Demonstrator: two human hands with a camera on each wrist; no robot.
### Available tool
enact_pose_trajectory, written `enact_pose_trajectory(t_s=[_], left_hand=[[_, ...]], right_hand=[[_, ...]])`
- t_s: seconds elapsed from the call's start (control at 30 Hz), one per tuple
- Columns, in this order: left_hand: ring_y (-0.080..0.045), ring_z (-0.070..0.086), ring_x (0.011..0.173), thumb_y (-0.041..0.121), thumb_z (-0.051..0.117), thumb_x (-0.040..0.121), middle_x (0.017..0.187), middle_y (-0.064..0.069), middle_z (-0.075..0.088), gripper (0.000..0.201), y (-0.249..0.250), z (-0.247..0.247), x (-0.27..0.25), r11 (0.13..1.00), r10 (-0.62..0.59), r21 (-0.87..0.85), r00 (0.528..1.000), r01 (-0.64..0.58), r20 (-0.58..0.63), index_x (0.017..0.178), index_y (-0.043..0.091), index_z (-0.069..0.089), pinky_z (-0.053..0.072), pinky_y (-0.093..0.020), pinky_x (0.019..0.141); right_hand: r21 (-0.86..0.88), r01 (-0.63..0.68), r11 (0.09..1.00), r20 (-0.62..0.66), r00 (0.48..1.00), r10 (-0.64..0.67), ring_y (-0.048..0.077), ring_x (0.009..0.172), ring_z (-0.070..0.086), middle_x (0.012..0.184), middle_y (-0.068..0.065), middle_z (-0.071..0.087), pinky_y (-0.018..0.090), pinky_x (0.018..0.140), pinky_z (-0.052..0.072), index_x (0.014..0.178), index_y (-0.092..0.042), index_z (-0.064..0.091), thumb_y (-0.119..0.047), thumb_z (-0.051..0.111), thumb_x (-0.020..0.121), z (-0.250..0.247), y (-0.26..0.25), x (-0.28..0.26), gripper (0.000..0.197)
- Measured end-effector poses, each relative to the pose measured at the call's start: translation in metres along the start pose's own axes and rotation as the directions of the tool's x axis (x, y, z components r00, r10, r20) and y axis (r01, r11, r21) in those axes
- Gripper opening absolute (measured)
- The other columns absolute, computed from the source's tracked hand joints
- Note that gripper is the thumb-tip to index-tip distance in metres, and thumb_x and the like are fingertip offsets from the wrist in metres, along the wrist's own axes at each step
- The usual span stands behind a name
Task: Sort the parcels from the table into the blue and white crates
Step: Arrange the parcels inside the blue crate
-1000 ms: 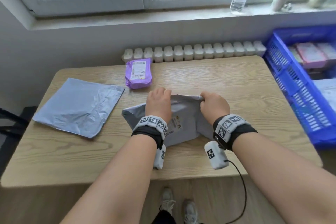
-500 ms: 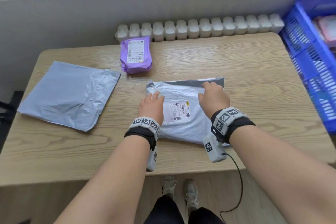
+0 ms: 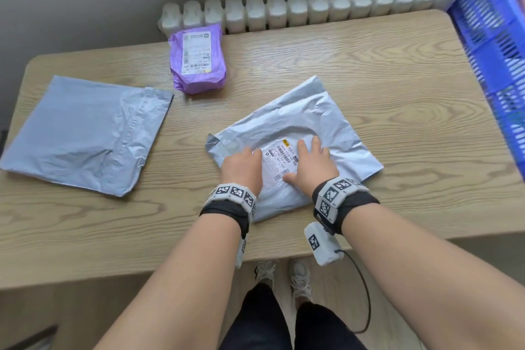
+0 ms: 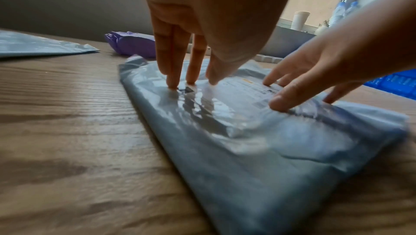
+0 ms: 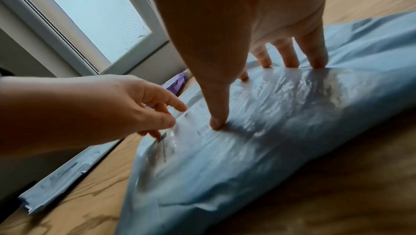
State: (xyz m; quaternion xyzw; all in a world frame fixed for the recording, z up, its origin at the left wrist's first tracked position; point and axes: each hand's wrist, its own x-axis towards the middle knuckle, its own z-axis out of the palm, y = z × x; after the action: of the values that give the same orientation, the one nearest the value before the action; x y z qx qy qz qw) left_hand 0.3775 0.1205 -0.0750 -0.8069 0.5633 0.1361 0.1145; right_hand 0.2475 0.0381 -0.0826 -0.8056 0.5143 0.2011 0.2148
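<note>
A grey parcel bag (image 3: pixel 301 122) with a white shipping label (image 3: pixel 279 156) lies flat near the front middle of the wooden table (image 3: pixel 397 94), turned at an angle. My left hand (image 3: pixel 241 167) rests on its left part, fingertips (image 4: pixel 173 84) straight and pressing the plastic. My right hand (image 3: pixel 312 165) lies spread on the label's right side, its fingers (image 5: pixel 217 123) pressing down on the grey parcel bag (image 5: pixel 292 123). A second, larger grey bag (image 3: pixel 85 133) lies at the table's left. A small purple parcel (image 3: pixel 197 60) sits at the back. The blue crate (image 3: pixel 494 37) stands beyond the right edge.
A white radiator (image 3: pixel 306 6) runs along the wall behind the table. The purple parcel (image 4: pixel 133 43) and the large grey bag (image 4: pixel 42 44) show low in the left wrist view. My legs and shoes (image 3: pixel 281 275) are below the table's front edge.
The grey parcel was flipped label up, laid flat and turned clockwise. Both hands went from gripping its far edge to pressing flat on it. The head camera tilted downward.
</note>
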Motion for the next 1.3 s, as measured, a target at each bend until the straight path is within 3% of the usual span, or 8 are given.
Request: enact_pose_trajectory(t_s=[0.17,0.27,0.37,0.6,0.77,0.87,1.03,1.3], left_hand=[[-0.029,0.052,0.114,0.009,0.043,0.094,0.121,-0.007,0.056,0.030,-0.009,0.000,0.013,0.994,-0.031,-0.106,0.998,0.025,-0.056,0.122,0.013,0.055,0.043,-0.039,0.086],[-0.027,0.046,0.123,0.012,0.045,0.095,0.133,-0.006,0.051,0.039,-0.017,0.008,0.021,0.982,-0.012,-0.188,0.999,0.005,-0.034,0.133,0.019,0.047,0.039,-0.039,0.096],[-0.029,0.043,0.127,0.014,0.043,0.099,0.139,-0.007,0.047,0.048,-0.015,0.019,0.015,0.971,-0.064,-0.227,0.997,0.071,0.035,0.146,0.019,0.034,0.044,-0.042,0.093],[-0.030,0.048,0.122,0.028,0.048,0.101,0.132,-0.013,0.049,0.043,-0.003,0.026,-0.013,0.929,-0.205,-0.310,0.979,0.202,0.024,0.139,0.010,0.039,0.042,-0.038,0.096],[-0.032,0.053,0.112,0.036,0.057,0.096,0.119,-0.013,0.055,0.037,0.000,0.029,-0.019,0.802,-0.329,-0.515,0.943,0.302,0.041,0.119,0.007,0.055,0.043,-0.041,0.090],[-0.034,0.054,0.113,0.035,0.057,0.096,0.121,-0.017,0.057,0.034,0.000,0.030,-0.018,0.707,-0.442,-0.604,0.896,0.368,0.030,0.110,0.004,0.063,0.042,-0.040,0.094],[-0.030,0.062,0.102,0.029,0.063,0.094,0.111,-0.011,0.068,0.026,0.002,0.026,-0.014,0.600,-0.484,-0.669,0.865,0.439,0.134,0.107,0.008,0.071,0.044,-0.031,0.081],[-0.029,0.065,0.098,0.023,0.065,0.092,0.104,-0.010,0.072,0.019,0.001,0.026,-0.026,0.452,-0.548,-0.729,0.805,0.513,0.227,0.101,0.010,0.074,0.046,-0.028,0.079]], right_hand=[[-0.024,0.112,0.993,0.091,0.990,-0.110,0.031,0.152,-0.004,0.164,0.010,-0.014,0.050,0.122,0.008,0.157,-0.025,0.002,-0.033,0.063,0.092,-0.009,0.001,0.018,0.089],[-0.052,0.184,0.982,0.119,0.977,-0.177,0.026,0.152,-0.007,0.164,0.007,-0.015,0.050,0.123,0.004,0.157,-0.031,0.003,-0.016,0.059,0.092,-0.016,0.002,0.028,0.087],[-0.060,0.219,0.974,0.107,0.971,-0.212,0.025,0.152,-0.007,0.165,0.006,-0.012,0.048,0.123,0.002,0.157,-0.035,0.006,-0.007,0.059,0.088,-0.020,0.001,0.034,0.091],[0.078,0.076,0.994,-0.176,0.983,-0.062,0.029,0.151,0.010,0.163,0.014,0.012,0.043,0.123,0.012,0.155,-0.021,0.017,-0.030,0.068,0.090,-0.014,0.004,0.016,0.083],[0.198,-0.015,0.980,-0.308,0.948,0.077,0.031,0.128,0.039,0.135,0.014,0.046,0.040,0.106,0.032,0.139,-0.011,0.040,-0.029,0.062,0.093,0.002,0.014,-0.007,0.054],[0.249,-0.097,0.964,-0.283,0.944,0.168,0.031,0.125,0.044,0.130,0.014,0.051,0.040,0.105,0.034,0.130,-0.007,0.047,-0.032,0.060,0.094,0.010,0.020,-0.015,0.045],[0.315,-0.199,0.928,-0.209,0.939,0.272,0.034,0.120,0.049,0.125,0.016,0.057,0.041,0.100,0.039,0.122,-0.002,0.055,-0.034,0.059,0.095,0.016,0.020,-0.018,0.043],[0.557,-0.267,0.786,-0.115,0.913,0.392,0.034,0.099,0.063,0.105,0.015,0.070,0.034,0.077,0.047,0.101,-0.003,0.068,-0.014,0.058,0.093,0.014,0.030,-0.013,0.017]])
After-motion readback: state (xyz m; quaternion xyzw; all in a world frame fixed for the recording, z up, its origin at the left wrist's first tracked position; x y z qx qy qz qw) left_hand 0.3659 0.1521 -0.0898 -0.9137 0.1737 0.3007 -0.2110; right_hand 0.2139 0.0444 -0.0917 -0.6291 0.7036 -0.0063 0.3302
